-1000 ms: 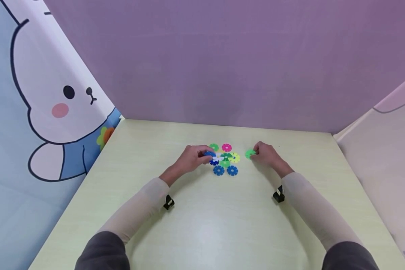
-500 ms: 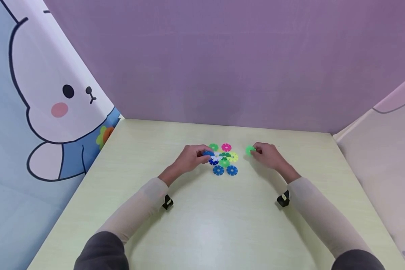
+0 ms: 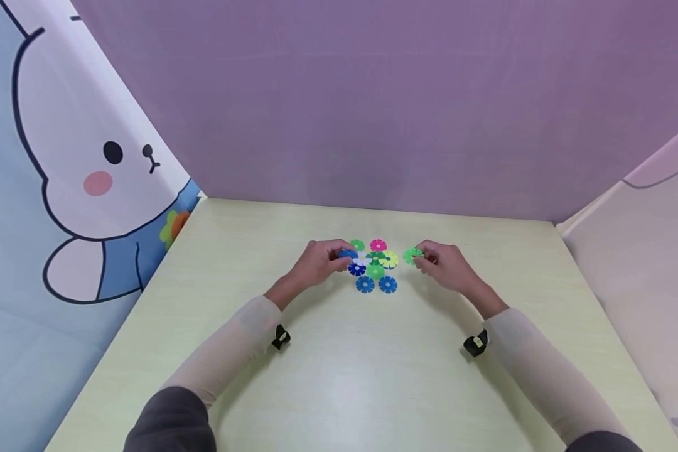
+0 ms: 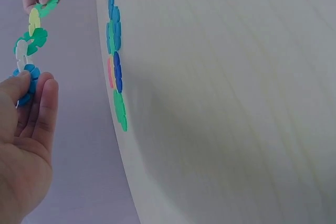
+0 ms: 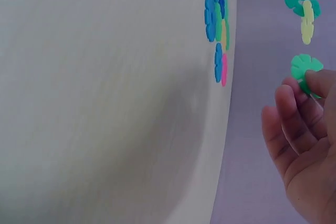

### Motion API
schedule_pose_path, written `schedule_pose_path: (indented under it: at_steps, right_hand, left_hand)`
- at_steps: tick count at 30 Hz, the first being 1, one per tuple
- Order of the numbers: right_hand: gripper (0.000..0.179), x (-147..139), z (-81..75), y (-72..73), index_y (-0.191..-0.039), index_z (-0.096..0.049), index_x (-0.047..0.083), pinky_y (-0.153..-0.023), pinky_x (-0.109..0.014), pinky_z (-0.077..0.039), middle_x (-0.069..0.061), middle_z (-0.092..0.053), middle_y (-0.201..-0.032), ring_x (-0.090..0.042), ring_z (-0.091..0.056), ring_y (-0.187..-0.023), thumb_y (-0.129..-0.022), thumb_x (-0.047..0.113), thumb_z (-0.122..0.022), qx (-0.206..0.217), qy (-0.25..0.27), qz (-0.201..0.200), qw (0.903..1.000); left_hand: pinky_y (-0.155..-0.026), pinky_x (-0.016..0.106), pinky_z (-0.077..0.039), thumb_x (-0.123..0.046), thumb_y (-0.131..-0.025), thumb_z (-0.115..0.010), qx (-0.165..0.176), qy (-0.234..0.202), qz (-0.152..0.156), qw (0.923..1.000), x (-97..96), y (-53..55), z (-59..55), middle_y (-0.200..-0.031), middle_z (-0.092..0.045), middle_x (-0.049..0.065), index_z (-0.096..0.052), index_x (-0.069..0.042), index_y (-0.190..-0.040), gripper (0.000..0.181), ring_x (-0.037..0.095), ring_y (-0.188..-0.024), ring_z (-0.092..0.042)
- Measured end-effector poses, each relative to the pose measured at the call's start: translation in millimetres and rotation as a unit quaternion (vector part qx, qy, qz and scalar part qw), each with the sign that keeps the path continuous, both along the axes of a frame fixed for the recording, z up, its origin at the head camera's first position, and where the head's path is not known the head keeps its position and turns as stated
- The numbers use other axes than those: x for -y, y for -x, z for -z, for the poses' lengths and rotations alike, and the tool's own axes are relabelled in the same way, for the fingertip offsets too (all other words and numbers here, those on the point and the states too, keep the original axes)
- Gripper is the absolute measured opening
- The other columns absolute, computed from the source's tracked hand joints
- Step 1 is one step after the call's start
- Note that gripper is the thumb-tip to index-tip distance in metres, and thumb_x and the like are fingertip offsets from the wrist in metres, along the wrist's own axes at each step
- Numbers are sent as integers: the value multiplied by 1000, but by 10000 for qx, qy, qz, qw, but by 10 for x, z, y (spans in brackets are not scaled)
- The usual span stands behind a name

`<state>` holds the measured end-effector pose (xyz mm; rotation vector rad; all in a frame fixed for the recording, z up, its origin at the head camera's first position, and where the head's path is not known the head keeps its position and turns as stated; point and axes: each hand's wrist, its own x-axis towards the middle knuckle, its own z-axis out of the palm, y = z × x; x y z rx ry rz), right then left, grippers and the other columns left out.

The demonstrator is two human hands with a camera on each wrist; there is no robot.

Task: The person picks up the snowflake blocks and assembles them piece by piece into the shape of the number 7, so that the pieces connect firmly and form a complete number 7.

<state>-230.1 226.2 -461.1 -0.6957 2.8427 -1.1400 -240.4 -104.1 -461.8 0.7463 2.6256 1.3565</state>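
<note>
My left hand [image 3: 319, 262] pinches a blue slotted flower disc [image 4: 34, 78] between thumb and fingers. That disc ends a chain of interlocked discs: a white disc [image 4: 21, 51], a dark green disc [image 5: 293, 1] and a yellow disc [image 5: 307, 22] follow towards the right. The chain hangs above the table. With thumb and fingertips my right hand [image 3: 443, 265] holds a light green disc [image 5: 303, 66]. A small gap separates it from the yellow disc in the right wrist view.
Loose discs lie on the pale table [image 3: 350, 364] below the chain: a pink disc [image 3: 378, 245], a dark blue disc [image 3: 356, 269], light green ones and several blue ones. A purple wall [image 3: 339, 113] rises behind the table's far edge.
My right hand has turned slightly and brought the light green disc a little left, closer to the yellow disc. The left hand and the chain have barely moved.
</note>
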Motion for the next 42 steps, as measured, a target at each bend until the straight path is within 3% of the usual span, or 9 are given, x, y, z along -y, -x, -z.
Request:
schedule_pose_path:
  at_steps: [7, 14, 19, 29, 36, 42]
  right_hand:
    - [8, 48, -35, -33, -107, -69, 7, -61, -23, -52, -19, -71, -87, -35, -68, -76, -99, 10, -65, -50, 96, -293, 9995]
    - [7, 76, -74, -36, -105, -70, 9, -58, -23, -48, -8, -69, -80, -17, -59, -68, -98, 11, -67, -339, -200, -372, 9985]
    - [6, 85, -86, -47, -103, -70, 11, -58, -23, -46, 1, -65, -77, -14, -55, -66, -98, 11, -67, -386, -323, -351, 9981]
    - [5, 92, -89, -100, -103, -70, 12, -56, -22, -42, 3, -62, -75, -13, -50, -64, -98, 12, -68, -366, -428, -321, 9979]
    - [6, 102, -62, -112, -102, -72, 12, -57, -23, -45, -3, -68, -77, -13, -54, -65, -98, 14, -68, -370, -387, -367, 9979]
    - [7, 107, -31, -103, -101, -73, 10, -59, -23, -46, -3, -71, -78, -9, -57, -65, -98, 14, -68, -658, -502, -332, 9960]
  left_hand:
    - [-63, 23, -53, -19, -96, -72, 87, -57, -10, 9999, 7, -4, -11, -91, -74, 5, -73, -16, -118, 22, 16, -78, -70]
    - [-64, 25, -54, -19, -97, -71, 129, -31, 16, 9999, 8, -10, -18, -93, -74, 6, -72, -16, -119, 23, 15, -78, -69]
    - [-64, 25, -53, -19, -96, -71, 115, -35, 25, 9999, 8, -23, -26, -92, -74, 6, -72, -16, -119, 23, 17, -79, -70]
    - [-63, 23, -53, -19, -97, -71, 77, -39, 125, 9999, -2, -46, -32, -90, -73, 3, -73, -15, -117, 20, 13, -77, -69]
    - [-62, 23, -51, -21, -96, -72, 154, 11, 56, 9999, -31, -52, -21, -88, -72, 0, -73, -17, -118, 22, 14, -77, -67]
    - [-61, 21, -51, -19, -97, -71, 184, 32, 109, 9998, -38, -65, -9, -93, -75, 8, -74, -15, -117, 20, 13, -76, -68]
